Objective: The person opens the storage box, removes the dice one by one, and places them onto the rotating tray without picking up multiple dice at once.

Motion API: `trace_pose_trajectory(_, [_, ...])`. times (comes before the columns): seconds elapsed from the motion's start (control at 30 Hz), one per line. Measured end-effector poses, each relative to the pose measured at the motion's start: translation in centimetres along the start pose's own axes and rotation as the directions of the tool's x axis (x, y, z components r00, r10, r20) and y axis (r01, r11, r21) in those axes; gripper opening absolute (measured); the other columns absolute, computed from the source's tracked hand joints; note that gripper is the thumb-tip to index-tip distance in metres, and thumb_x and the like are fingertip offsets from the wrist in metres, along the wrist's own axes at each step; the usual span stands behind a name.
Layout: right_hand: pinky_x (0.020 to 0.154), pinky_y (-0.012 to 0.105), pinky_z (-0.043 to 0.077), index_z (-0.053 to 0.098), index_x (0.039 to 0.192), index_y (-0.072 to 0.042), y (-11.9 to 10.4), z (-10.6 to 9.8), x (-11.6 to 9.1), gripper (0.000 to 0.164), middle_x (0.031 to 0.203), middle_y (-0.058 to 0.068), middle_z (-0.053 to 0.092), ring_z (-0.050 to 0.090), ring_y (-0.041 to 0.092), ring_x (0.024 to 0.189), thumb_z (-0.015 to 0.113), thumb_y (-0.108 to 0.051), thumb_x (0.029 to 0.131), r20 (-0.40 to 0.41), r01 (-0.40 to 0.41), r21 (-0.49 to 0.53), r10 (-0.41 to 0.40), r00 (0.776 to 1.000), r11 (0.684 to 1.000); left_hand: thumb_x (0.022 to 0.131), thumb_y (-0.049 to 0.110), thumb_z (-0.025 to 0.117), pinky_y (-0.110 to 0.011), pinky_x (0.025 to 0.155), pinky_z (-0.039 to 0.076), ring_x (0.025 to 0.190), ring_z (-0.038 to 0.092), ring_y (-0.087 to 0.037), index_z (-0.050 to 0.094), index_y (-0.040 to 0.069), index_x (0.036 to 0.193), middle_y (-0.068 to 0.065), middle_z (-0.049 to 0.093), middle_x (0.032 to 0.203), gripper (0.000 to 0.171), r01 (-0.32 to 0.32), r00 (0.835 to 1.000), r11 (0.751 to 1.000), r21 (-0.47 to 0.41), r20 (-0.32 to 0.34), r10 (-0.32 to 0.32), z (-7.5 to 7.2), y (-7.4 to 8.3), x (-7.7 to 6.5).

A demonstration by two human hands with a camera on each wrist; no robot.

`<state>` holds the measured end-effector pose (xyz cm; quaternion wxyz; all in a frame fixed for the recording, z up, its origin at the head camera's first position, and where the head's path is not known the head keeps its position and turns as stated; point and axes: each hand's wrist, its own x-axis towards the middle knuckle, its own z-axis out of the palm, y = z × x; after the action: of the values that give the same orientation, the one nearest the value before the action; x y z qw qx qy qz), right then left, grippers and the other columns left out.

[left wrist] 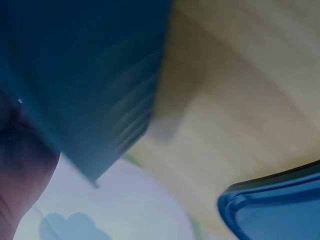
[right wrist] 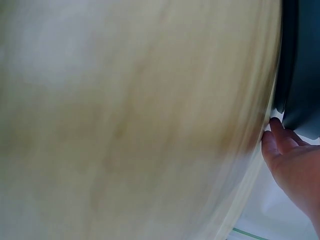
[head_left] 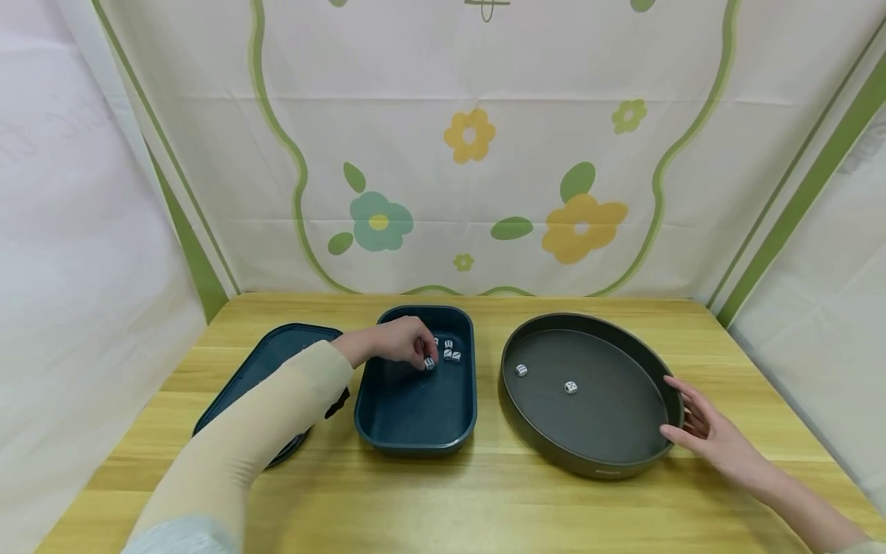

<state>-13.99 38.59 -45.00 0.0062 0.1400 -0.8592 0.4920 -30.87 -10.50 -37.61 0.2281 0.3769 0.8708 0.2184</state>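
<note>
My left hand [head_left: 404,341] reaches into the deep blue rectangular container [head_left: 415,419] and pinches a white die [head_left: 429,363] between thumb and fingertips, low over the container's floor. Several more white dice [head_left: 448,355] sit close together just right of those fingertips. In the left wrist view, the container's wall [left wrist: 105,95] hides most of the hand. My right hand [head_left: 713,431] holds the right rim of the round dark pan [head_left: 602,423], thumb and a finger over the edge. Two dice lie apart in the pan, one at the left [head_left: 521,370] and one nearer the middle [head_left: 571,387].
A blue lid-like tray [head_left: 277,350] lies left of the container, partly under my left forearm. Everything stands on a wooden table [head_left: 443,500]. A white cloth with printed flowers [head_left: 471,137] rises behind the table, with white cloth at both sides.
</note>
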Motion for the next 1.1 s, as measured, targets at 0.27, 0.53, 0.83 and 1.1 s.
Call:
trace_pose_trajectory(0.27, [0.084, 0.003, 0.036, 0.018, 0.155, -0.012, 0.1, 0.0, 0.0, 0.076, 0.139, 0.044, 0.024, 0.034, -0.021, 0.111, 0.058, 0.006, 0.093, -0.005, 0.02, -0.003, -0.02, 1.0, 1.0, 0.087, -0.002, 0.071, -0.024, 0.073, 0.053, 0.083, 0.063, -0.011, 0.073, 0.002, 0.102, 0.0, 0.068, 0.098, 0.016, -0.051, 0.999, 0.999, 0.014, -0.019, 0.051, -2.5, 3.5, 1.1])
trace_pose_trajectory(0.53, [0.084, 0.003, 0.035, 0.019, 0.155, -0.013, 0.1, 0.0, 0.0, 0.075, 0.138, 0.042, 0.025, 0.033, -0.021, 0.111, 0.059, 0.005, 0.093, -0.004, 0.01, -0.002, -0.01, 1.0, 1.0, 0.087, 0.003, 0.072, -0.022, 0.077, 0.052, 0.087, 0.065, -0.01, 0.074, 0.007, 0.101, 0.003, 0.07, 0.094, 0.014, -0.117, 0.993, 0.992, -0.043, -0.002, 0.117, -3.1, 7.5, 4.1])
trace_pose_trajectory(0.83, [0.084, 0.003, 0.035, 0.019, 0.155, -0.012, 0.1, 0.2, 0.0, 0.075, 0.139, 0.042, 0.024, 0.034, -0.021, 0.111, 0.058, 0.005, 0.094, 0.002, 0.009, 0.007, -0.009, 1.0, 1.0, 0.087, 0.004, 0.073, -0.019, 0.074, 0.05, 0.086, 0.062, -0.008, 0.074, 0.006, 0.101, 0.003, 0.069, 0.094, 0.014, -0.209, 0.977, 0.978, -0.016, 0.032, 0.209, -0.4, 10.2, 8.5])
trace_pose_trajectory(1.1, [0.084, 0.003, 0.035, 0.018, 0.155, -0.013, 0.0, 0.3, 0.0, 0.074, 0.141, 0.044, 0.022, 0.033, -0.022, 0.11, 0.058, 0.003, 0.095, 0.005, -0.011, 0.002, 0.011, 1.0, 1.0, 0.086, 0.006, 0.075, -0.016, 0.071, 0.048, 0.08, 0.059, -0.006, 0.074, 0.009, 0.095, 0.006, 0.067, 0.087, 0.01, -0.211, 0.975, 0.977, -0.01, 0.068, 0.211, 1.9, 12.4, 11.4])
